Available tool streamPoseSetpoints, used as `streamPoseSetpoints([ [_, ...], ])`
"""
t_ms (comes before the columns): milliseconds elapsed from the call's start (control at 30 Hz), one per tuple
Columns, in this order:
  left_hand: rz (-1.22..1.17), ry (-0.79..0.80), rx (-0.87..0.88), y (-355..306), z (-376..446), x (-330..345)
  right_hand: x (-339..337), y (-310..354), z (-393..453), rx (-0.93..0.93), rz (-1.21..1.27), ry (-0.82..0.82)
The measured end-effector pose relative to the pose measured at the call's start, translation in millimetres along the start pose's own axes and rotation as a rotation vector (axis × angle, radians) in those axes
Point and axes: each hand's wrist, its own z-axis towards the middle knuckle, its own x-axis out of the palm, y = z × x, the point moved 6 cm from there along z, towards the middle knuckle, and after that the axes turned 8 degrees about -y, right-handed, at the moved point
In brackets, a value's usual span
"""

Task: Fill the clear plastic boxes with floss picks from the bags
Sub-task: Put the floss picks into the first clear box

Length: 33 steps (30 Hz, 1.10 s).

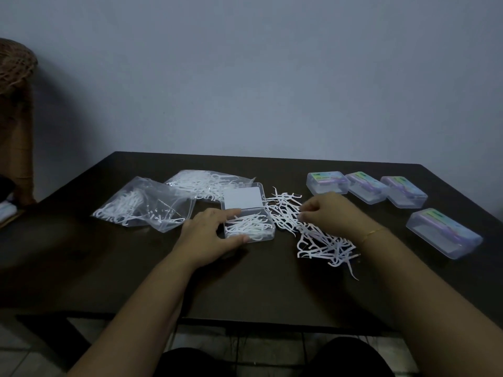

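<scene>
Clear open box (246, 223) sits on my counter (245, 289); left grip (208, 236) clasps its side, right grip (325, 212) pinches loose floss picks (321, 240).

Two bare forearms with no sleeves; a thin gold bracelet (371, 233) circles the right wrist; dark trousers (351, 357) cover the knees.

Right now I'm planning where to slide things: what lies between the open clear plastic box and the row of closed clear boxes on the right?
In the head view, a loose pile of white floss picks, with the right hand resting on it.
</scene>
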Motion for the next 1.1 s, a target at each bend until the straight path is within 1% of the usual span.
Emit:
streamPoseSetpoints([
  [67,-0.01,-0.011,-0.009,1,0,0,-4,-8,-10,-0.006,0.024,0.121],
  [133,-0.027,-0.018,-0.017,1,0,0,-7,-16,-18,0.005,-0.014,0.199],
  [233,-0.062,-0.027,-0.023,1,1,0,-5,-27,-26,0.041,-0.191,0.273],
  [300,-0.091,-0.032,-0.03,2,0,0,0,-30,-28,0.039,-0.304,0.284],
  [367,-0.105,-0.032,-0.039,1,0,-1,4,-27,-28,0.01,-0.361,0.246],
  [467,-0.087,-0.048,-0.046,-2,-2,-4,6,-23,-22,-0.047,-0.384,0.139],
  [567,-0.099,-0.055,-0.057,-3,-4,-6,6,-22,-20,-0.03,-0.382,0.076],
  [900,-0.096,-0.065,-0.061,-3,-3,-6,-7,-24,-21,0.048,-0.15,-0.027],
  [1100,-0.112,-0.055,-0.1,0,-2,-5,-17,-22,-19,0.022,-0.076,-0.093],
])
